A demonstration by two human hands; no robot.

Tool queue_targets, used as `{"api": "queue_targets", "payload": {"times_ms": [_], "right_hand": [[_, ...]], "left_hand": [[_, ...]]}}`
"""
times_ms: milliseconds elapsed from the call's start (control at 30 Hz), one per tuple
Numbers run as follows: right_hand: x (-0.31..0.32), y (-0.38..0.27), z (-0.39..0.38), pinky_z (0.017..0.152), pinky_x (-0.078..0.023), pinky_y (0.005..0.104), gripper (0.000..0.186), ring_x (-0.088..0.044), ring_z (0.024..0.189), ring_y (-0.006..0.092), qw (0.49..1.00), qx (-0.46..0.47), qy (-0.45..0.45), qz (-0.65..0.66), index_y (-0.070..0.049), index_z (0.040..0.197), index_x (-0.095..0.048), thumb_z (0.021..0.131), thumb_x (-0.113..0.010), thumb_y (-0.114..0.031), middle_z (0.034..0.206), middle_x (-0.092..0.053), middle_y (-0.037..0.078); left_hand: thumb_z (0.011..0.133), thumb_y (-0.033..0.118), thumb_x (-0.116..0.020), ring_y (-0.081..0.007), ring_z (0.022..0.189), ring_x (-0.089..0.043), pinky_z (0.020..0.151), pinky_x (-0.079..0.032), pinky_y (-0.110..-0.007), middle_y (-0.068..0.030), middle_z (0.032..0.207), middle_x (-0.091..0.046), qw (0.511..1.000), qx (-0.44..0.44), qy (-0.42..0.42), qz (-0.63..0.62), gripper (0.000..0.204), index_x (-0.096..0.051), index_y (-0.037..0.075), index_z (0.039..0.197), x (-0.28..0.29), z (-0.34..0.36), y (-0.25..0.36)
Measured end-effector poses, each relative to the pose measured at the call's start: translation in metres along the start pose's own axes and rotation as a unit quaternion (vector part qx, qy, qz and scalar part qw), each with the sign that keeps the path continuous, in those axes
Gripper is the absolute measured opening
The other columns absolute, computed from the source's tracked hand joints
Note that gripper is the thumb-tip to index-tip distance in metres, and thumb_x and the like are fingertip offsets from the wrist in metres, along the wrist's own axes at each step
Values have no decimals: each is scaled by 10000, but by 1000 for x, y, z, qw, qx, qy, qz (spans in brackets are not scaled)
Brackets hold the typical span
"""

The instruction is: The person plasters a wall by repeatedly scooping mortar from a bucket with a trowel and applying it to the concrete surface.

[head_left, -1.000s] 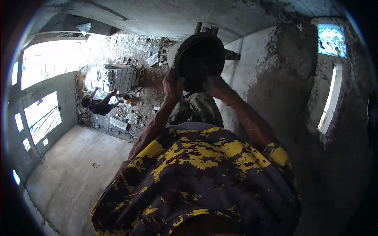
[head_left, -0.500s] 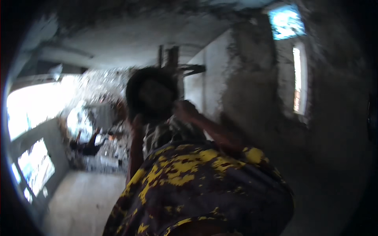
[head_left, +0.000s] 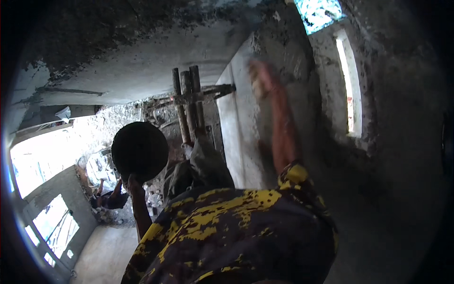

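Observation:
A dark round bucket point(head_left: 139, 149) is held out to the left of my legs point(head_left: 196, 173), with my left hand point(head_left: 134, 184) closed on its lower edge. My right hand point(head_left: 262, 80), blurred by motion, is raised in front of the grey plastered wall point(head_left: 239, 118), apart from the bucket; whether it holds anything I cannot make out. Wooden poles point(head_left: 187, 83) with a crosspiece point(head_left: 213, 92) stand just beyond my feet.
Far below on the left a person point(head_left: 109, 199) works at a pale, bright pile point(head_left: 97, 165) among rubble. Bright window openings point(head_left: 54, 222) are in the left wall; a narrow opening point(head_left: 350, 85) and a bluish pane point(head_left: 317, 12) are at the right. A pale floor point(head_left: 99, 255) lies lower left.
My right hand has left the bucket and moved up and to the right. The bucket has moved left and down in my left hand. The whole view has shifted as my head turned.

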State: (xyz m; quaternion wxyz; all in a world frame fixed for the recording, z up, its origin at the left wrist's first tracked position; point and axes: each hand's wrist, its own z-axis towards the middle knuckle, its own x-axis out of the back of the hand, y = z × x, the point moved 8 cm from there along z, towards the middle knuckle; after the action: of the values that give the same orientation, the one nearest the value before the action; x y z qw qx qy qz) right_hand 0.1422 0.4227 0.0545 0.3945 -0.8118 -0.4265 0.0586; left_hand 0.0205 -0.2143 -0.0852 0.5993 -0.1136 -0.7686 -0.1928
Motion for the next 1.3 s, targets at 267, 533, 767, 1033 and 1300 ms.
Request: {"api": "queue_targets", "payload": {"times_ms": [267, 533, 767, 1033, 1300], "right_hand": [[-37, 127, -106, 687, -455, 473, 336, -610, 774, 367, 975, 115, 45, -182, 2, 918, -576, 841, -492, -314, 834, -632, 192], [-186, 120, -90, 608, -503, 421, 176, -628, 729, 302, 696, 418, -95, -576, -24, 735, -630, 736, -523, -164, 726, -615, 165], [-219, 165, -80, 630, -509, 440, 193, -631, 730, 343, 745, 346, -207, -532, -38, 672, -659, 704, -549, -193, 705, -630, 176], [-208, 123, -163, 648, -498, 441, 357, -620, 770, 355, 815, 313, -229, -430, 13, 931, -563, 781, -560, -310, 774, -616, 201], [-250, 58, -164, 601, -473, 425, 235, -595, 662, 340, 794, 461, -199, -341, -6, 824, -520, 798, -572, -234, 654, -568, 166]], "left_hand": [[779, 122, -546, -278, 894, -547, 861, -413, -368, -151, 967, -582, 995, -91, -25, 32, 275, -557, -2, 1024, -38, 15, -22], [705, 96, -608, -248, 671, -520, 675, -441, -379, -94, 713, -564, 848, -367, 343, -168, 243, -575, 9, 929, -9, 25, 144], [632, 186, -593, -130, 642, -483, 560, -422, -304, -56, 720, -559, 881, -74, 19, -466, 403, -566, 14, 996, 23, 47, 225], [657, 113, -563, -121, 642, -480, 551, -417, -276, -47, 727, -543, 870, 27, 25, -492, 322, -571, 23, 965, 21, 34, 147], [838, 126, -511, -200, 899, -521, 774, -454, -317, -85, 965, -563, 898, 54, 80, -430, 241, -555, 23, 1052, -61, -14, -13]]}}
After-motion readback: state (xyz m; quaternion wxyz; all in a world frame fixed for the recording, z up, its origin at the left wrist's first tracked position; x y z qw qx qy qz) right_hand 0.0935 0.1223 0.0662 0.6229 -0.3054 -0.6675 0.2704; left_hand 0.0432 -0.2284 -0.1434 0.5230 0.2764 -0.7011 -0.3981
